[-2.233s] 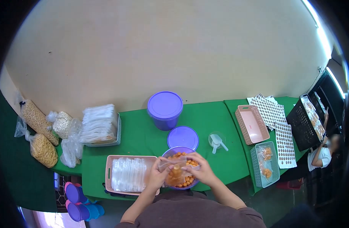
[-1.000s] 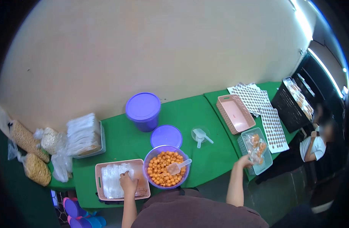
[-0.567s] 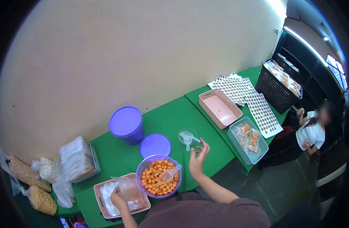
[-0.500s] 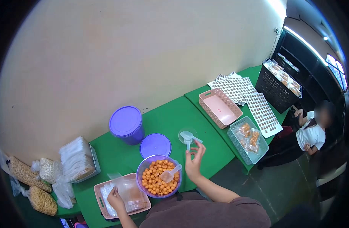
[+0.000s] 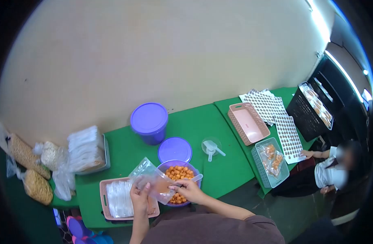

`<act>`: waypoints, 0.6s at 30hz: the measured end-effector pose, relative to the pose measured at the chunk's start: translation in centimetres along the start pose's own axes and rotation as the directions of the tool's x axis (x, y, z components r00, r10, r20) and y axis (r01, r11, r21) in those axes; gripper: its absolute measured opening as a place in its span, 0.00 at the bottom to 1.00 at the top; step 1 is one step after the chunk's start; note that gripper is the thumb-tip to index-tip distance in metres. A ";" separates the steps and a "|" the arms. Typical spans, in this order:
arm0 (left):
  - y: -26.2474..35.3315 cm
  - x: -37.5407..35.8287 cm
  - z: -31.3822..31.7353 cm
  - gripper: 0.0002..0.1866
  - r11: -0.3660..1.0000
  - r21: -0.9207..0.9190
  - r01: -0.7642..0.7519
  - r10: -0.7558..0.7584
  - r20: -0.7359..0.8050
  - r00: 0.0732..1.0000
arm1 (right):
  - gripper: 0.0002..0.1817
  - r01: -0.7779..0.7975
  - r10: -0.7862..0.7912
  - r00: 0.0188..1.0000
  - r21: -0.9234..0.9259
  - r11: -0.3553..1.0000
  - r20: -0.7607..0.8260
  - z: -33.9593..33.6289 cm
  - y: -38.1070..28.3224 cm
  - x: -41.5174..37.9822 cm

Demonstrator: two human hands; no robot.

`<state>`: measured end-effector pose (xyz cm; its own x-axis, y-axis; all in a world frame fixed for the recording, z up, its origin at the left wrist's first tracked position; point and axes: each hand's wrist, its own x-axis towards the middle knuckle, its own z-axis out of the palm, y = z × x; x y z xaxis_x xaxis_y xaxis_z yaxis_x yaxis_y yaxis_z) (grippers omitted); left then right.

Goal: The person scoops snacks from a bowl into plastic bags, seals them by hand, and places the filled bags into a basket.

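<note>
Between my two hands is a clear plastic pouch [image 5: 147, 171], tilted in front of the purple bucket [image 5: 199, 191]. My left hand [image 5: 140, 198] pinches the pouch's lower left side, and my right hand [image 5: 191, 191] grips its right edge. Round orange snack balls [image 5: 180, 172] fill the bucket, partly hidden by the pouch and my right hand. A scoop [image 5: 197, 177] rests among the balls, only its handle showing well. Below my left hand, a pink basket [image 5: 104, 202] holds a stack of clear plastic bags [image 5: 119, 199].
Behind the bucket lie a purple lid [image 5: 175, 150], a closed purple bucket [image 5: 149, 124] and scoops [image 5: 210, 148] on a round clear lid. To the right are an empty pink basket [image 5: 247, 124], a basket of filled bags [image 5: 271, 162] and sticker sheets [image 5: 290, 138], touched by another person's hand [image 5: 307, 154].
My left hand has lifted the pouch from the pink basket. My right hand has come from near the loose scoops to the pouch. The other person's hand now reaches the sheets.
</note>
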<state>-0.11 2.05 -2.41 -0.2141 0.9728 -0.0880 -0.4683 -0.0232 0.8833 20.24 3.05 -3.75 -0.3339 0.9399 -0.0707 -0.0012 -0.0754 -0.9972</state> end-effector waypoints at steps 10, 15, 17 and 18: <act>1.0 0.5 -0.6 0.37 0.963 0.143 -0.229 0.239 -0.050 0.970 | 0.09 -0.053 0.051 0.998 -0.126 0.991 -0.023 -0.6 0.4 -1.1; 1.9 0.7 -1.2 0.43 0.991 -0.134 -0.015 0.015 -0.003 1.000 | 0.11 0.088 -0.090 0.996 -0.112 0.990 -0.015 -0.9 -1.7 -0.8; 1.9 0.6 -1.2 0.44 0.974 -0.211 0.077 -0.067 0.056 0.996 | 0.12 0.072 -0.073 0.997 -0.118 0.990 0.001 -1.1 -1.9 -0.4; 1.7 0.6 -1.4 0.45 0.961 -0.221 0.164 -0.130 0.163 0.978 | 0.12 -0.014 0.028 0.998 -0.248 0.969 0.053 -1.2 -1.6 -0.1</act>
<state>-2.19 2.30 -1.60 -0.0092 0.9920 -0.1257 -0.6751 0.0865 0.7326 21.38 3.47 -2.15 -0.3836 0.9184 -0.0969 0.2377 -0.0032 -0.9713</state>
